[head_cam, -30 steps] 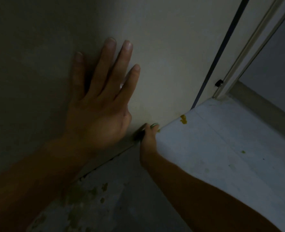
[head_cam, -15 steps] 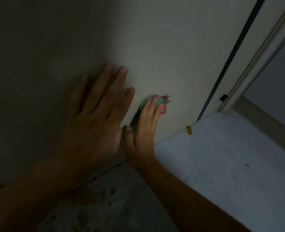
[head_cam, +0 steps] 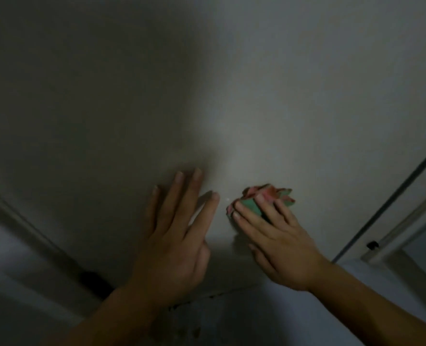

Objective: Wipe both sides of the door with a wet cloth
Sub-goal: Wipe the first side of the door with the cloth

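Observation:
A plain pale door (head_cam: 232, 83) fills most of the dim view. My left hand (head_cam: 177, 236) lies flat on its lower part, fingers straight and spread. Just to the right, my right hand (head_cam: 277, 240) presses a crumpled green and pink cloth (head_cam: 262, 199) against the door face, the fingers lying over the cloth with its folds sticking out above them. The door's bottom edge runs just below both wrists.
A dark gap and the pale door frame (head_cam: 406, 221) run diagonally at the right, with a small black stop (head_cam: 372, 244) near the frame's foot. Grey floor (head_cam: 356, 283) shows at lower right. A dark skirting line (head_cam: 32, 233) crosses the lower left.
My right hand has risen from the door's bottom edge up onto the door face with the cloth. The view has tilted upward, so the floor has largely dropped out of sight.

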Demonstrator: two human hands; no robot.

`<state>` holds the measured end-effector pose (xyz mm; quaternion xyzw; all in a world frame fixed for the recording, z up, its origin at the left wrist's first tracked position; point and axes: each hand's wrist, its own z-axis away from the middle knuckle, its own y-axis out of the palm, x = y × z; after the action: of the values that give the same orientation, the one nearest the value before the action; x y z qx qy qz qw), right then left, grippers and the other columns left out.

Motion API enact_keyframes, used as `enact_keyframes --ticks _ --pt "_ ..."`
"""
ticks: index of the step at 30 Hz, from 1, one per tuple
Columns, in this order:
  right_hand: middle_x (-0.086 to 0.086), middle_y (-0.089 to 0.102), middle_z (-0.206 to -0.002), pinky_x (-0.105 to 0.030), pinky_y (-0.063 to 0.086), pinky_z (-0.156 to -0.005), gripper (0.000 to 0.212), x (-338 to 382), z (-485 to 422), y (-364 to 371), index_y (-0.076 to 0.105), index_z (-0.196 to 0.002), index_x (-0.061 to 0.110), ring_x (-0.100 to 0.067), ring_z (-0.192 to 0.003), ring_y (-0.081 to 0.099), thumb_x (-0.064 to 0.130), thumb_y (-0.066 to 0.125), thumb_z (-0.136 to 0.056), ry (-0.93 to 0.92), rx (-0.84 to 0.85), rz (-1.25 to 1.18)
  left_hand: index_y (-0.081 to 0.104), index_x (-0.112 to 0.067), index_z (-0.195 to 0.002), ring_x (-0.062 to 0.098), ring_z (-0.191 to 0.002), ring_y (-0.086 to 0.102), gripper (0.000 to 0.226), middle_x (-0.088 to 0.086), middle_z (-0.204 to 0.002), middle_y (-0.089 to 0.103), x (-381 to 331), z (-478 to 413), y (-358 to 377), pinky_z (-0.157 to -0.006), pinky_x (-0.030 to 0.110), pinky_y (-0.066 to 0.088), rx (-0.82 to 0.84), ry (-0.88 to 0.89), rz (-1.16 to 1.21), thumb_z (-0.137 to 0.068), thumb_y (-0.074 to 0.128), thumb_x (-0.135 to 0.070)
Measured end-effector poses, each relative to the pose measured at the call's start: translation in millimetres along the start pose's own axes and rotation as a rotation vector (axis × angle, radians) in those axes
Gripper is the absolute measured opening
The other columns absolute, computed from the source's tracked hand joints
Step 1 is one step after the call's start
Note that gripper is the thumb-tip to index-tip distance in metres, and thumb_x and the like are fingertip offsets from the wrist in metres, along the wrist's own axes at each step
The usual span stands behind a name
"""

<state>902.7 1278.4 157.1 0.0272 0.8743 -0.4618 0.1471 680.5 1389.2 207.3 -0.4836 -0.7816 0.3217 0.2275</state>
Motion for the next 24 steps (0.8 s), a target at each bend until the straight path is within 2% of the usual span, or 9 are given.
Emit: enact_keyframes --ticks 6,8,10,12,14,18,20,22,24 --pt "-0.002 0.004 -0.172 -0.054 -0.005 -0.125 0.070 -8.6 -116.8 -63.6 0.010 -0.164 0.016 -0.036 -0.158 -0.004 0.031 0.037 -0.102 0.080 -0.323 -0.045 0.031 -0.011 -0.153 0.027 -0.160 -0.001 0.070 0.015 -0.169 0.010 20.0 11.7 -16.3 -0.128 0.051 0.000 -0.139 -0.238 0.012 -0.086 0.049 -0.022" --pt "-0.002 0.006 -0.172 -0.054 -0.007 -0.125 0.076 10.1 -113.4 -50.0 0.009 -0.164 0.017 -0.034 -0.158 -0.007 0.033 0.041 -0.097 -0.024 -0.254 0.009 0.033 -0.006 -0.151 0.025 -0.160 0.001 0.067 0.018 -0.167 0.016 27.0 16.9 -19.4 -0.128 0.051 0.003 -0.177 -0.301 0.019 -0.088 0.049 -0.020" --pt "0.000 0.016 -0.171 -0.048 -0.008 -0.126 0.080 30.1 -85.7 -25.1 0.019 -0.163 0.019 -0.028 -0.158 -0.003 0.035 0.049 -0.091 -0.224 -0.046 0.087 0.035 -0.003 -0.150 0.021 -0.160 -0.001 0.064 0.017 -0.166 0.018 31.3 21.4 -22.3 -0.128 0.050 0.002 -0.180 -0.325 0.036 -0.089 0.047 -0.020" --pt "0.004 0.023 -0.168 -0.042 -0.006 -0.128 0.084 38.6 -58.5 -12.6 0.029 -0.161 0.021 -0.021 -0.156 0.008 0.035 0.062 -0.086 -0.326 0.129 0.170 0.033 -0.003 -0.151 0.018 -0.160 -0.002 0.064 0.013 -0.168 0.016 33.0 26.0 -24.9 -0.128 0.049 0.001 -0.145 -0.328 0.076 -0.091 0.043 -0.023" --pt "0.005 0.023 -0.166 -0.041 -0.004 -0.128 0.083 32.4 -58.0 -14.6 0.030 -0.160 0.021 -0.021 -0.156 0.012 0.034 0.063 -0.085 -0.349 0.113 0.199 0.032 -0.004 -0.154 0.019 -0.160 0.002 0.065 0.010 -0.169 0.016 35.3 28.9 -27.9 -0.128 0.050 0.002 -0.135 -0.305 0.125 -0.093 0.041 -0.027" --pt "0.000 0.018 -0.171 -0.047 -0.004 -0.126 0.074 23.0 -123.7 -40.5 0.018 -0.164 0.020 -0.029 -0.159 0.001 0.036 0.040 -0.095 -0.165 -0.238 0.137 0.030 -0.004 -0.156 0.030 -0.158 0.016 0.065 0.015 -0.168 0.023 37.2 29.1 -31.5 -0.126 0.058 0.010 -0.138 -0.279 0.143 -0.106 0.026 -0.045" --pt "-0.002 0.018 -0.171 -0.049 -0.005 -0.126 0.072 30.7 -144.4 -40.4 0.019 -0.164 0.020 -0.030 -0.159 0.004 0.035 0.039 -0.096 -0.122 -0.301 0.119 0.032 -0.002 -0.156 0.031 -0.157 0.016 0.068 0.015 -0.167 0.021 35.8 28.1 -31.4 -0.126 0.059 0.010 -0.130 -0.303 0.146 -0.106 0.021 -0.047" --pt "-0.002 0.022 -0.170 -0.049 -0.006 -0.126 0.069 37.0 -129.8 -23.7 0.022 -0.163 0.019 -0.029 -0.159 0.006 0.034 0.039 -0.098 -0.236 -0.208 0.140 0.041 -0.001 -0.150 0.032 -0.157 0.016 0.066 0.015 -0.167 0.021 35.1 28.8 -28.8 -0.127 0.055 0.007 -0.142 -0.302 0.136 -0.106 0.023 -0.047" --pt "0.000 0.019 -0.170 -0.046 -0.009 -0.127 0.069 37.3 -87.3 -0.2 0.022 -0.163 0.019 -0.025 -0.158 0.007 0.032 0.043 -0.098 -0.356 -0.007 0.165 0.047 -0.002 -0.144 0.031 -0.157 0.013 0.059 0.018 -0.166 0.021 35.6 33.2 -23.8 -0.127 0.054 0.005 -0.157 -0.283 0.117 -0.105 0.030 -0.043"
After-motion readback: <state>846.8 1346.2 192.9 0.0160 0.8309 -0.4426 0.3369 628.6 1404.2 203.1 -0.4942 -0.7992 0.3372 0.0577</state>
